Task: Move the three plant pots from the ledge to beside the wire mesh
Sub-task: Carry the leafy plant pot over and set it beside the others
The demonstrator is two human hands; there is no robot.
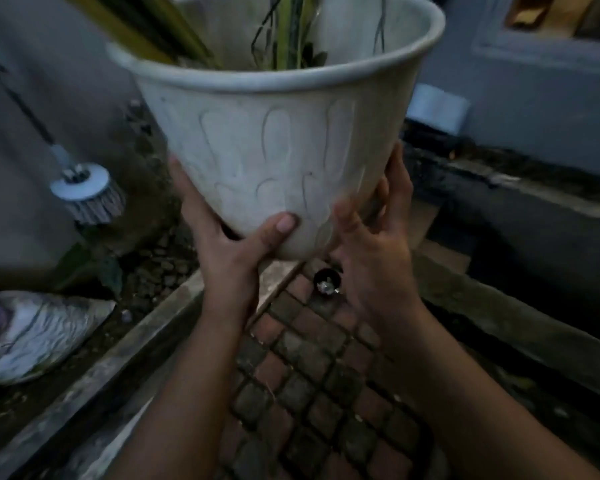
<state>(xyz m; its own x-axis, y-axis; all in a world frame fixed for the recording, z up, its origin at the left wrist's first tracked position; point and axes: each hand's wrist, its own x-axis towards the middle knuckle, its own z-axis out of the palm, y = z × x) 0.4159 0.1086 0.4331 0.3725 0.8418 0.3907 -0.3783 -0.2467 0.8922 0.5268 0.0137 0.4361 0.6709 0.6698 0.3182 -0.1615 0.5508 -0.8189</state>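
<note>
A large white plant pot (pixel 274 143) with moulded leaf shapes fills the upper middle of the head view, held up in the air and tilted toward me. Green and yellow leaves (pixel 284 32) rise out of it. My left hand (pixel 229 244) grips its lower left side, thumb pressed on the front near the base. My right hand (pixel 374 244) cups the lower right side, fingers wrapped behind. The view is blurred. No other pots and no wire mesh are visible.
Below lies a strip of red-brown brick paving (pixel 302 368) with concrete kerbs (pixel 118 368). A small black round object (pixel 327 283) sits on the bricks. A brush (pixel 87 192) hangs by the left wall. A white sack (pixel 39 337) lies lower left. A dark ledge (pixel 520 202) runs at right.
</note>
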